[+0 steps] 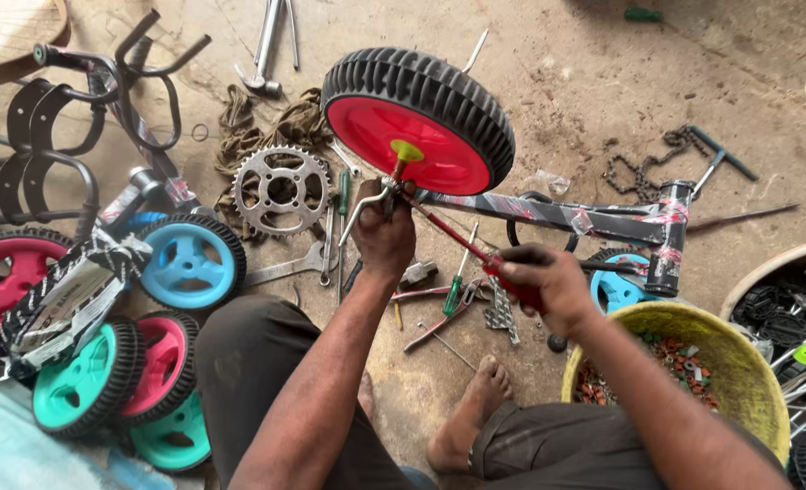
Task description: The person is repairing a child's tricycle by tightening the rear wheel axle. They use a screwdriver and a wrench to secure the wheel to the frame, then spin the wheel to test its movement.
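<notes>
Sitting nearest on the right, a yellow bowl (739, 363) holding small reddish and dark metal parts, and just beyond it at the right edge a pale tub (766, 268) filled with dark fittings and thin metal rods. Reaching forward from the near edge, the right hand (539, 277) clenched around the red handle of a long screwdriver (462, 243), shaft slanting up and left toward the wheel hub. Slightly farther and to the left, the left hand (383, 231) closed around a bent metal bracket (367, 204) right at the axle, knuckles up, wrist straight. Just beyond both hands, a small wheel (418, 118) with red centre and black ribbed tyre, tilted on edge, a yellow-green cap at its hub, mounted at the end of a dark bicycle frame (566, 216) lying across the dusty floor. At near left, spare wheels (149, 345) in teal, pink and blue piled together; farther left of centre, a toothed sprocket (281, 189) flat on the ground.
</notes>
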